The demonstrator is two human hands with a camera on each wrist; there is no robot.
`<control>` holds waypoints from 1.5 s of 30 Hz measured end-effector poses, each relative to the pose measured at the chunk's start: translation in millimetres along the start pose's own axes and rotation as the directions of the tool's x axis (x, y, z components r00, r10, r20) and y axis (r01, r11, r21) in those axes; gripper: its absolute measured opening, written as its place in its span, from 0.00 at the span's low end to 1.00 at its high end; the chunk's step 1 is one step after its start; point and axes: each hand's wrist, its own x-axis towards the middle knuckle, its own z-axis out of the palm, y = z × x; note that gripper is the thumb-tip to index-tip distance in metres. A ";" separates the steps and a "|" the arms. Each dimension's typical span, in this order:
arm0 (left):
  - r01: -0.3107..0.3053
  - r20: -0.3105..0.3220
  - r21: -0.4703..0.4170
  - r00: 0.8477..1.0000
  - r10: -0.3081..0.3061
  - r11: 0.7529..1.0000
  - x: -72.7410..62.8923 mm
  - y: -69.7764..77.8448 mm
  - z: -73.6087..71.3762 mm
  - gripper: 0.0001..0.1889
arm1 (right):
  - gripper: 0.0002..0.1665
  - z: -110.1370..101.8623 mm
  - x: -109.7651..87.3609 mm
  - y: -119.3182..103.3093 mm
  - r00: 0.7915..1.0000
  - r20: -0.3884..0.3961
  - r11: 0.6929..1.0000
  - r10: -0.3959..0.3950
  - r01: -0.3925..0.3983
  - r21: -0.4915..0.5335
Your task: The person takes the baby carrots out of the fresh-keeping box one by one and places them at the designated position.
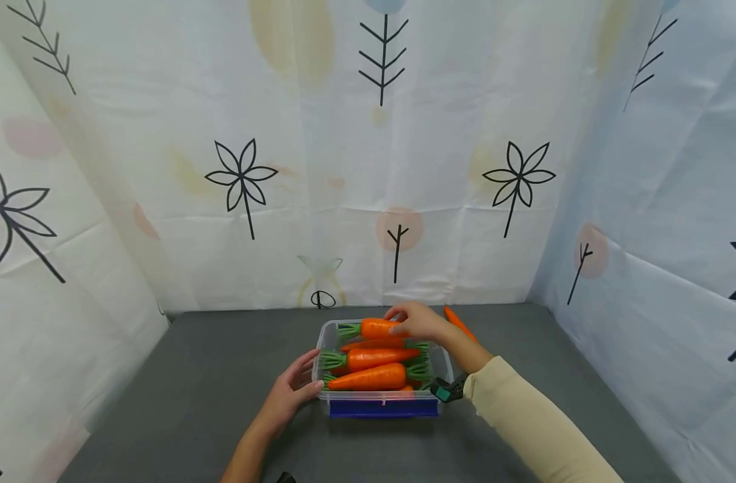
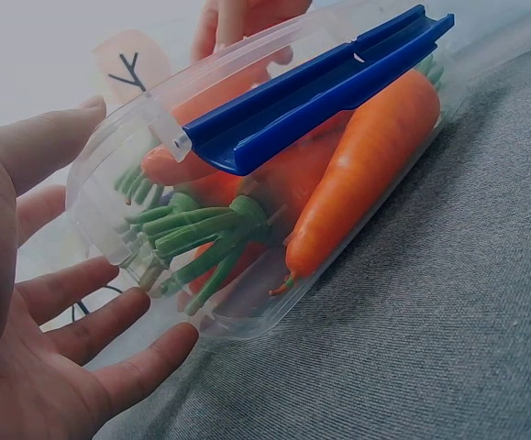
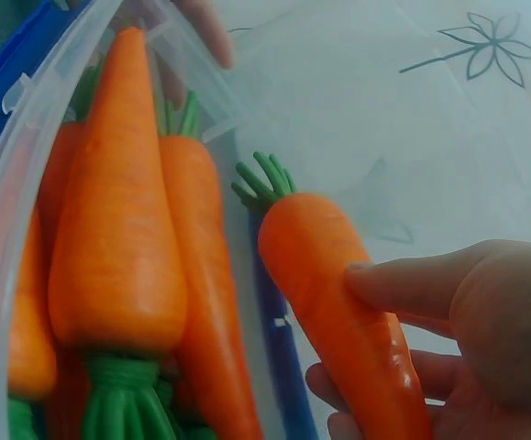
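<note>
A clear plastic container [image 1: 355, 396] with blue side clips holds several orange carrots with green tops. My right hand [image 1: 421, 322] pinches one carrot [image 3: 325, 275] between thumb and fingers at the container's far side. Its green stub points left in the head view. My left hand [image 1: 290, 390] rests at the container's left end, thumb near the rim. Its fingers are spread and loosely extended along the clear wall in the left wrist view. Beneath the rim, a large carrot [image 2: 361, 174] shows through the near wall, beside a blue clip [image 2: 311, 96].
Another carrot [image 1: 460, 323] lies on the dark grey table [image 1: 211, 376], behind the right forearm. White patterned cloth [image 1: 343, 168] hangs behind the table and along both sides. A black band with a teal piece [image 1: 445, 390] sits at the right wrist.
</note>
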 end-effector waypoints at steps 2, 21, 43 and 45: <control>0.003 0.006 0.006 1.000 -0.003 1.000 0.1 -0.1 -0.9 0.31 | 0.18 -4.9 -2.4 1.0 1.000 -0.006 1.000 -0.009 0.009 0.004; 0.002 -0.009 0.015 1.000 -0.002 1.000 -1.1 -0.5 -1.0 0.31 | 0.21 -36.6 -40.3 37.6 0.970 -0.241 0.995 -0.042 0.062 0.077; 0.003 -0.018 0.026 1.000 -0.002 1.000 -1.2 1.1 2.0 0.31 | 0.23 -25.9 -63.9 117.1 0.728 -0.656 0.981 0.196 -0.140 0.138; 0.000 -0.010 0.025 1.000 0.000 1.000 -1.2 2.4 2.0 0.31 | 0.23 -25.2 -63.4 123.4 0.702 -0.674 0.973 0.229 -0.166 0.159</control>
